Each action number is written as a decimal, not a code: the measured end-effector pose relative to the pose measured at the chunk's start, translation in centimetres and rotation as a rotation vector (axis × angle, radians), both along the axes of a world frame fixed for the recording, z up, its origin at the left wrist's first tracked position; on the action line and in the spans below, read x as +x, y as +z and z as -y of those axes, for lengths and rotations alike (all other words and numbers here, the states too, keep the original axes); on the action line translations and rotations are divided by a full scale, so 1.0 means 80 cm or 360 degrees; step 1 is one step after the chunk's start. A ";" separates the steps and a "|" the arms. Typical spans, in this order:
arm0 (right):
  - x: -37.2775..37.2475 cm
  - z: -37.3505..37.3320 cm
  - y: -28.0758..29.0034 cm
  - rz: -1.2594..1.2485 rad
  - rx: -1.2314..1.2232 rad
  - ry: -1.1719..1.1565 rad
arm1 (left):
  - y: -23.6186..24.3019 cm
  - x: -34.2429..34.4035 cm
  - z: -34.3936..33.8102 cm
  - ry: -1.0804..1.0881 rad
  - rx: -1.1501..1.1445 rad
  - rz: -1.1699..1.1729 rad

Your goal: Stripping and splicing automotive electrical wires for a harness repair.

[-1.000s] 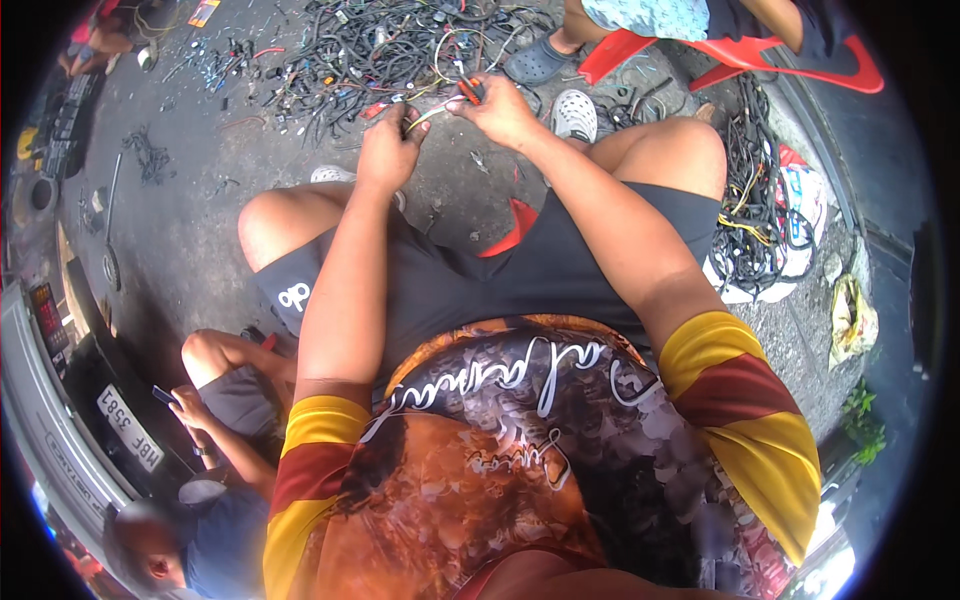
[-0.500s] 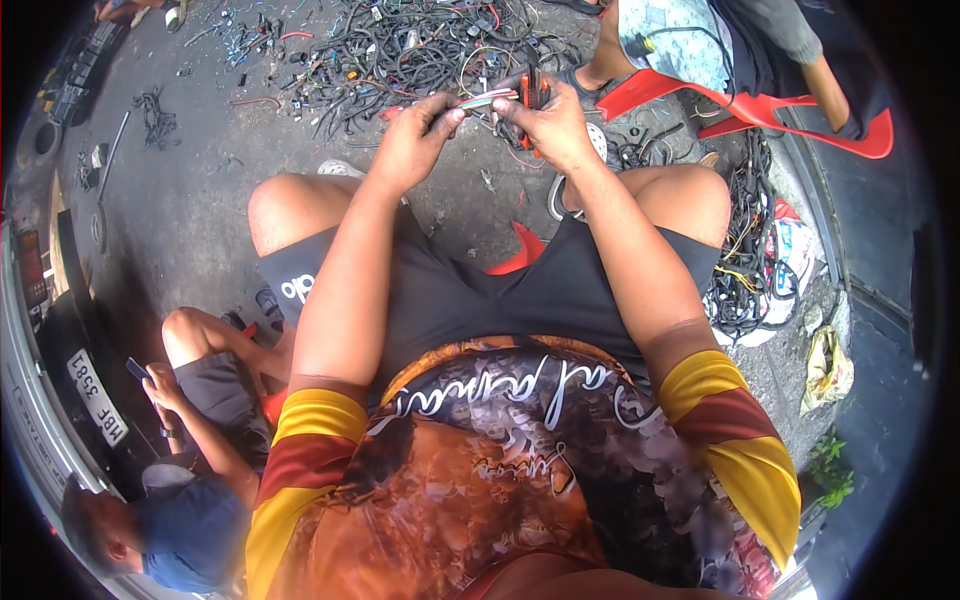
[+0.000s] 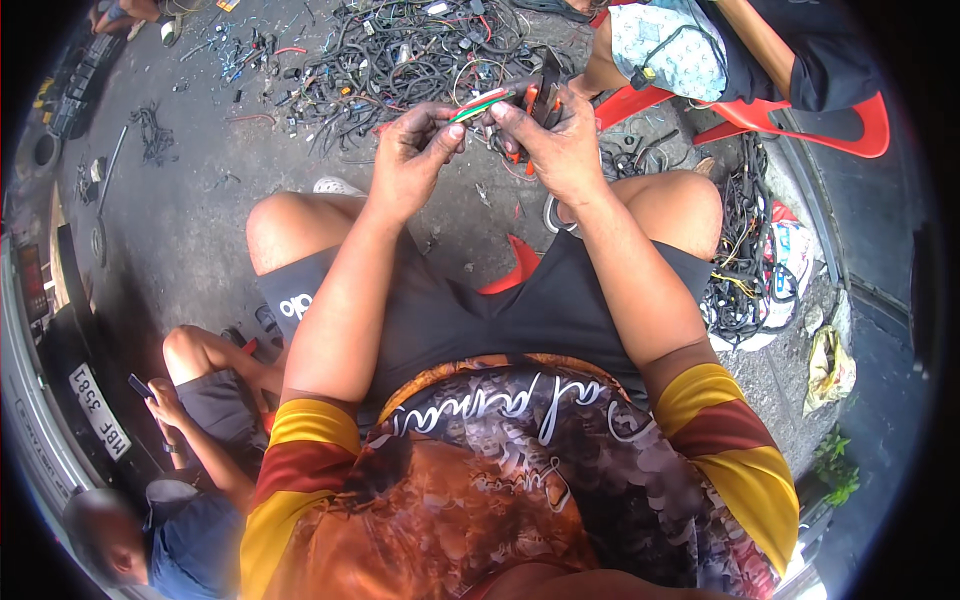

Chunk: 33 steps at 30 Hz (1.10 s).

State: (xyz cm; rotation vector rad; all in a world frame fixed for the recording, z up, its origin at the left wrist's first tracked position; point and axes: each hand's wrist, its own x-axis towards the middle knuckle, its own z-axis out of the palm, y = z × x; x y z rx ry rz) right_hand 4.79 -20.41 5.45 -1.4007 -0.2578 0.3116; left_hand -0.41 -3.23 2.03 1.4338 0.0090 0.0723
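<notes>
A short bundle of coloured wires [image 3: 480,106], green, white and reddish, is stretched between my two hands above the ground. My left hand [image 3: 418,150] pinches one end between thumb and fingers. The thumb and forefinger of my right hand [image 3: 552,140] close on the other end. Tucked in that same right hand is a black-and-orange hand tool [image 3: 546,92] that looks like pliers; its dark part sticks up past the fingers, which partly hide it.
A tangled heap of black cables [image 3: 420,50] covers the ground ahead. More wiring [image 3: 738,285] lies by a white sack at my right. A person in a red chair [image 3: 850,130] sits ahead right. At lower left another person holds a phone [image 3: 141,386] beside a vehicle [image 3: 50,440].
The wires have tilted, and a green one now shows plainly. Both hands have shifted slightly, and the tool has turned in my right hand. The person ahead right has moved an arm.
</notes>
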 end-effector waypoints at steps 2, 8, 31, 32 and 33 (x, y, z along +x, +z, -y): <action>-0.004 -0.002 0.010 -0.0019 0.0119 -0.0077 | 0.002 0.000 0.004 0.0002 -0.0035 0.0015; -0.002 0.000 0.012 0.0033 0.0205 -0.0150 | 0.010 0.001 0.017 0.0031 -0.0330 0.0057; 0.031 0.015 -0.001 -0.0123 0.0113 -0.0311 | 0.017 0.016 0.020 -0.0337 -0.0745 -0.0449; 0.032 0.016 -0.003 -0.0131 0.0114 -0.0310 | 0.016 0.017 0.020 -0.0326 -0.0731 -0.0444; 0.032 0.017 -0.004 -0.0095 0.0090 -0.0310 | 0.016 0.016 0.020 -0.0322 -0.0733 -0.0460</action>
